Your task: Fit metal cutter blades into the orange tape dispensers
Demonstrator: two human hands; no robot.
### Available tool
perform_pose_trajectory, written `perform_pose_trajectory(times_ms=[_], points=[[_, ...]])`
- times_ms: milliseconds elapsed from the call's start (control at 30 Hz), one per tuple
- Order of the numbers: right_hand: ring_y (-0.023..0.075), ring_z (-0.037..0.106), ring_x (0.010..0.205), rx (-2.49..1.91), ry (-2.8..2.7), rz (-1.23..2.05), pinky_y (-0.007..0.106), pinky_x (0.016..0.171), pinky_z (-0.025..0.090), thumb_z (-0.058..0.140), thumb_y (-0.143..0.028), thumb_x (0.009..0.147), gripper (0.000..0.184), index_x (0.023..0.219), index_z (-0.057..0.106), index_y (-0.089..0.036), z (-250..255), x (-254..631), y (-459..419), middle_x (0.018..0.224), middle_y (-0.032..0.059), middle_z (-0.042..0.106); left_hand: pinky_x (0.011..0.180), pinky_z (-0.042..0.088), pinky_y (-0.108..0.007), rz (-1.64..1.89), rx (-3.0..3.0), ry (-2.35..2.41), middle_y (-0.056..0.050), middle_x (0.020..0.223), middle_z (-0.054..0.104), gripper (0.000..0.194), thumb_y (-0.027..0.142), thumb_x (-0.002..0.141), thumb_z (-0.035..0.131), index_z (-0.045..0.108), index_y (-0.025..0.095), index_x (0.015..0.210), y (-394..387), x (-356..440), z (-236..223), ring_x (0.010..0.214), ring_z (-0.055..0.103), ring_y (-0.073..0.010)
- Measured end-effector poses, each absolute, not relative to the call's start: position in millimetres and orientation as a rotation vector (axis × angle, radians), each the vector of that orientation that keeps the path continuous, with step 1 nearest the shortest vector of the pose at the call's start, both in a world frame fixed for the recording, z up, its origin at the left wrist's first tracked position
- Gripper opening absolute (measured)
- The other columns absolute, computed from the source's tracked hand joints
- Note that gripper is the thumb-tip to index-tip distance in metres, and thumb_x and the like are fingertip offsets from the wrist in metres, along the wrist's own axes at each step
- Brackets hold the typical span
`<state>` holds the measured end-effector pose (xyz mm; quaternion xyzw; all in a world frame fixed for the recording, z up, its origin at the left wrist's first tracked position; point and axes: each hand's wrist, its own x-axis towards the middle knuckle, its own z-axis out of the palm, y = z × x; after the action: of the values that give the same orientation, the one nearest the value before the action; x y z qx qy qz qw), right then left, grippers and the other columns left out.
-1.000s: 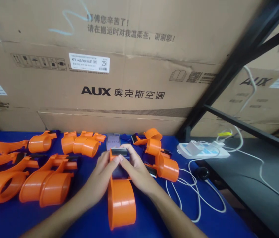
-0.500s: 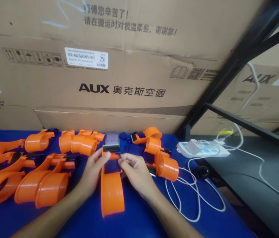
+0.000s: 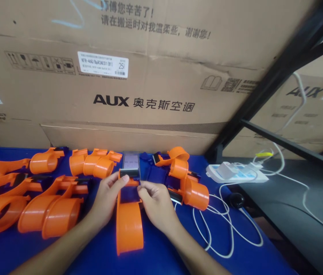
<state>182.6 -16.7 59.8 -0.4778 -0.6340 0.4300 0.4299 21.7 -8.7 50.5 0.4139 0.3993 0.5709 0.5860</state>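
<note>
An orange tape dispenser point(image 3: 129, 229) is held between my two hands over the blue tabletop, its round tape hub toward me and its black roller at the far end. My left hand point(image 3: 109, 191) grips it from the left, thumb on the orange edge by the roller. At the opposite side, my right hand point(image 3: 157, 198) pinches the dispenser's right edge, just below the roller. What lies under the right fingertips is hidden. Right behind the dispenser, a phone point(image 3: 131, 161) shows a running timer.
Several orange tape dispensers point(image 3: 64, 217) lie at the left, and others point(image 3: 197, 193) at the right beside dark blue parts point(image 3: 155, 173). A white power strip point(image 3: 236, 173) with white cables point(image 3: 230, 233) sits farther right. A large cardboard box point(image 3: 150, 76) stands behind.
Both hands keep nearly the same hold on the tape dispenser. The camera view has shifted slightly; little else differs.
</note>
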Motion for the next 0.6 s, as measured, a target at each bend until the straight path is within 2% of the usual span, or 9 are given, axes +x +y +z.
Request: perform_pose_trajectory(times_ms=[167,300,433,600], points=[[0.011,0.032,0.061,-1.206,-1.554,1.068,0.025,0.056,0.025,0.048,-0.027,0.089,0.028,0.062,0.042,-0.02,61.0,180.1,-16.1,0.064,-0.0047,0.035,0.097,0.051,-0.035,1.352,0.947,0.928,-0.008,0.102,0.08,0.034,0.042,0.081,0.082,0.08,0.017,0.104,-7.9,21.8,50.7,0.098,0.072,-0.0252],[0.0113,0.032,0.062,-1.217,-1.527,1.066,0.025,0.056,0.026,0.048,-0.027,0.089,0.03,0.06,0.042,-0.02,61.8,179.1,-19.2,0.064,-0.0041,0.035,0.089,0.055,-0.035,1.352,0.933,0.934,-0.009,0.099,0.08,0.038,0.043,0.079,0.083,0.08,0.015,0.104,-7.3,22.1,51.8,0.094,0.073,-0.0268],[0.012,0.034,0.062,-1.207,-1.484,1.077,0.025,0.057,0.028,0.049,-0.031,0.091,0.031,0.062,0.051,-0.019,62.0,177.6,-22.0,0.064,-0.0037,0.036,0.084,0.056,-0.034,1.365,0.955,0.939,-0.008,0.097,0.08,0.038,0.043,0.078,0.082,0.079,0.015,0.104,-7.5,21.8,56.0,0.09,0.073,-0.0263],[0.0118,0.035,0.061,-1.146,-1.406,1.182,0.024,0.057,0.03,0.053,-0.035,0.091,0.031,0.066,0.055,-0.018,61.4,174.2,-22.4,0.064,-0.0035,0.041,0.071,0.055,-0.031,1.425,0.901,0.988,-0.004,0.08,0.077,0.036,0.046,0.072,0.085,0.076,0.015,0.088,-10.9,19.6,58.2,0.076,0.071,-0.0233]])
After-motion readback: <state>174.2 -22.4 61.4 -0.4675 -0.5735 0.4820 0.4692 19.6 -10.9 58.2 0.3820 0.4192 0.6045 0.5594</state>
